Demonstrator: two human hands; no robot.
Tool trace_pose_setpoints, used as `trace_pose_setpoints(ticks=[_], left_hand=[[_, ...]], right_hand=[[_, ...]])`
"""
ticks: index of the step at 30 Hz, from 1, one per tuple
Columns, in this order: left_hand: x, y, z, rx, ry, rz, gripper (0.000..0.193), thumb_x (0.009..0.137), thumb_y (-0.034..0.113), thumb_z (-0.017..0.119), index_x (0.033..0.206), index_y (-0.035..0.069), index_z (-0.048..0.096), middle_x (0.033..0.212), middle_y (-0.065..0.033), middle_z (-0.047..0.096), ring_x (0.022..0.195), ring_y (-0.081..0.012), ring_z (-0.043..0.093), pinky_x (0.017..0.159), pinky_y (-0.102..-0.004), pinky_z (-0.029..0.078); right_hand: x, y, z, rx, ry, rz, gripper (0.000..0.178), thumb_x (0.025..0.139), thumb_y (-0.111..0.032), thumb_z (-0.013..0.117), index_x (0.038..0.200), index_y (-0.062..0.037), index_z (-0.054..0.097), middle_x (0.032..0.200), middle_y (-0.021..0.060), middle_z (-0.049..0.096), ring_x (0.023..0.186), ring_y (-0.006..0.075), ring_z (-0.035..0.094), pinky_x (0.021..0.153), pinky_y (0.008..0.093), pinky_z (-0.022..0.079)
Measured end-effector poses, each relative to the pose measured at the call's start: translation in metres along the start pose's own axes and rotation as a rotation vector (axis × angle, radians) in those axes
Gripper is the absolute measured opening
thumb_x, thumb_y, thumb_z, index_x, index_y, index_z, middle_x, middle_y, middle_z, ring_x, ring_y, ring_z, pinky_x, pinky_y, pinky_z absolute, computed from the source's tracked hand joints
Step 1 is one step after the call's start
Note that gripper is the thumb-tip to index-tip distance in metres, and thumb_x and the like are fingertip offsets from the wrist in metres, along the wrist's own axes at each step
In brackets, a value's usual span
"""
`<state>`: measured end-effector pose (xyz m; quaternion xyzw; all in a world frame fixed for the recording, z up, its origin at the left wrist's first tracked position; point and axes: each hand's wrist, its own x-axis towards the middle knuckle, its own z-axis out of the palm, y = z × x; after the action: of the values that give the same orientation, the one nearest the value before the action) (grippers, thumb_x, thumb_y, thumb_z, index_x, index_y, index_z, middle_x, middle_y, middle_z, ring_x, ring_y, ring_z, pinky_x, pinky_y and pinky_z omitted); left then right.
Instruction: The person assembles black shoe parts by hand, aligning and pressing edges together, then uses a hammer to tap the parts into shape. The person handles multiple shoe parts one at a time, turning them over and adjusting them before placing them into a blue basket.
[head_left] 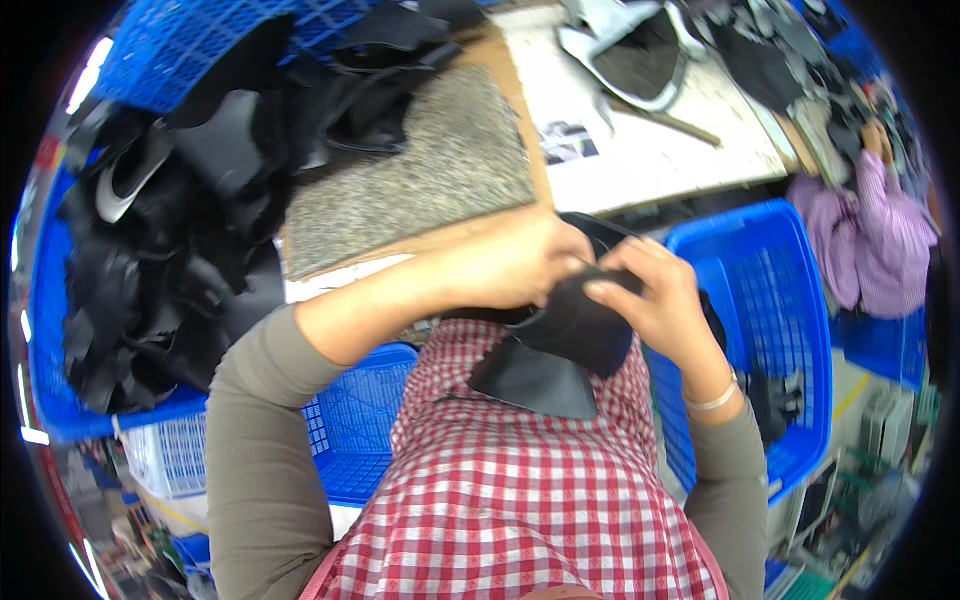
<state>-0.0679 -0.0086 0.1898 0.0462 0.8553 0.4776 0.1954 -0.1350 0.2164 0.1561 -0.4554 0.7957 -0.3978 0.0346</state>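
Observation:
Between my two hands, close in front of my checked apron, hangs a black leather piece [580, 325] with a stitched seam and a loose flap at its lower end. My left hand [530, 260] is closed at its upper left edge, the fingertips bent inward and partly hidden. My right hand [650, 290] pinches its upper right edge between thumb and fingers. The fingertips of both hands nearly meet at the top of the piece. Part of the black material shows behind the hands, at the table's edge.
A blue basket heaped with black leather pieces [190, 240] stands at left. On the table lie a grey speckled mat [420, 160] and a white board [650, 150] with cut pieces. Another blue basket [770, 270] is at right. A co-worker's purple sleeve [880, 240] shows beyond.

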Motion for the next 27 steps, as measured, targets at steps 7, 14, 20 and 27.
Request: trace_pose_setpoints(ticks=[7,14,20,27], left_hand=[[-0.021,0.01,0.04,0.613,0.387,0.558,0.021,0.085,0.014,0.069,0.1,0.0,0.066,0.089,-0.0111,0.059,0.078,-0.0295,0.066,0.061,-0.0407,0.054],[-0.051,0.053,0.002,0.85,0.727,0.879,0.024,0.074,0.021,0.067,0.091,0.004,0.064,0.085,-0.0048,0.057,0.079,-0.0206,0.065,0.06,-0.0315,0.051],[-0.018,0.054,-0.021,0.557,1.1,0.848,0.038,0.079,0.003,0.078,0.115,0.007,0.069,0.125,-0.0165,0.062,0.112,-0.0369,0.064,0.076,-0.0393,0.06],[0.025,-0.068,-0.075,0.616,1.05,0.191,0.053,0.085,0.01,0.073,0.136,0.011,0.063,0.154,-0.0191,0.047,0.146,-0.0407,0.041,0.117,-0.0551,0.039]], right_hand=[[-0.004,-0.013,-0.006,0.021,-0.098,-0.005,0.026,0.075,-0.011,0.085,0.092,-0.0018,0.067,0.083,0.0141,0.064,0.078,0.0338,0.062,0.065,0.0404,0.048],[-0.011,-0.035,-0.059,-0.116,0.023,-0.221,0.026,0.07,-0.004,0.086,0.09,-0.0017,0.069,0.081,0.012,0.068,0.068,0.0296,0.065,0.061,0.0357,0.05],[0.08,-0.019,0.001,0.486,0.602,0.137,0.025,0.101,-0.007,0.068,0.124,0.0029,0.065,0.112,0.0061,0.072,0.095,0.0125,0.067,0.081,0.0281,0.056],[0.166,0.025,0.13,1.212,-0.036,0.475,0.028,0.109,-0.019,0.052,0.122,0.0011,0.067,0.113,0.0102,0.073,0.104,0.0202,0.071,0.085,0.0284,0.056]])
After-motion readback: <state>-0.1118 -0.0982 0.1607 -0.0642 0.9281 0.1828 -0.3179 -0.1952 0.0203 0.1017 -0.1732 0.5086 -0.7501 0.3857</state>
